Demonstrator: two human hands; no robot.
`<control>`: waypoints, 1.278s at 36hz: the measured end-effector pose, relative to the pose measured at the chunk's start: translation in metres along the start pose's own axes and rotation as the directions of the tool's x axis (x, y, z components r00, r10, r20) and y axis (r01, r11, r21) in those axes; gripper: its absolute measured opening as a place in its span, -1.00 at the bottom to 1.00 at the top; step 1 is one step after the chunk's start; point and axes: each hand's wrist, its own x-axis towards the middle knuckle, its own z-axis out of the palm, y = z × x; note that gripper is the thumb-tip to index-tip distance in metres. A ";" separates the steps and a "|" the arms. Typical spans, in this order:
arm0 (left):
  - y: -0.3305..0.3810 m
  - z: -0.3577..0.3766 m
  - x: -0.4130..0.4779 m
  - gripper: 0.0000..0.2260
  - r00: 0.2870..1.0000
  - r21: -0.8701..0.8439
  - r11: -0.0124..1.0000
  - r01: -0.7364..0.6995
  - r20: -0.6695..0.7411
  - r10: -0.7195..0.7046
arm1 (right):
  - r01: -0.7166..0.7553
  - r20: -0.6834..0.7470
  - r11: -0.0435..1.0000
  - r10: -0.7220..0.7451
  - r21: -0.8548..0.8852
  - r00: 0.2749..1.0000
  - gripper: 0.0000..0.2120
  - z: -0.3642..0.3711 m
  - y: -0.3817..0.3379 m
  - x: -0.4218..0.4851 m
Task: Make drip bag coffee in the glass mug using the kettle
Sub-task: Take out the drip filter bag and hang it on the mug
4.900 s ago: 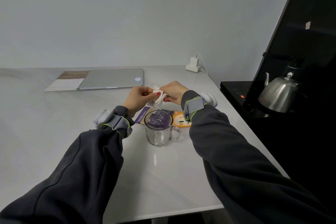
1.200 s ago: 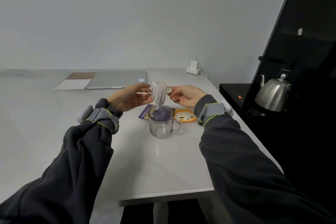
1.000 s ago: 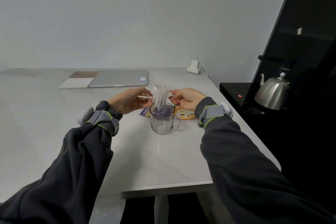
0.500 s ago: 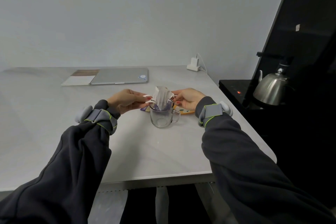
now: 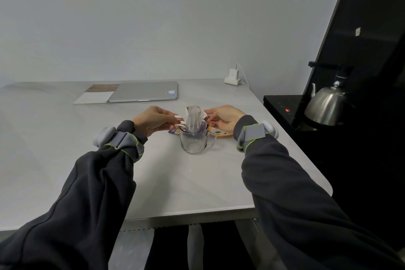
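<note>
Pale grey wall rises behind a white surface (image 5: 197,182) that carries a glass mug (image 5: 194,142) towards its right side. A white drip bag (image 5: 193,119) stands upright in the mug's mouth, its lower end inside the glass. The left hand (image 5: 151,119) pinches the paper tab on the bag's left side and the right hand (image 5: 225,117) pinches the tab on its right. Whether the tabs sit on the rim cannot be told. Just behind the mug lie a purple wrapper (image 5: 172,131) and an orange coaster (image 5: 221,134), both partly hidden. Well apart to the right, a steel kettle (image 5: 324,105) sits on a black cooktop (image 5: 282,105). A closed laptop (image 5: 144,92) and a notebook (image 5: 96,94) lie side by side at the far edge, and a white charger (image 5: 232,75) stands by the wall.
</note>
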 end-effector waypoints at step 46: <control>0.006 0.012 0.004 -0.89 0.993 -0.176 0.984 -0.013 0.111 0.033 | 0.103 0.051 0.966 -0.094 -0.236 0.994 -0.85 0.022 -0.009 0.001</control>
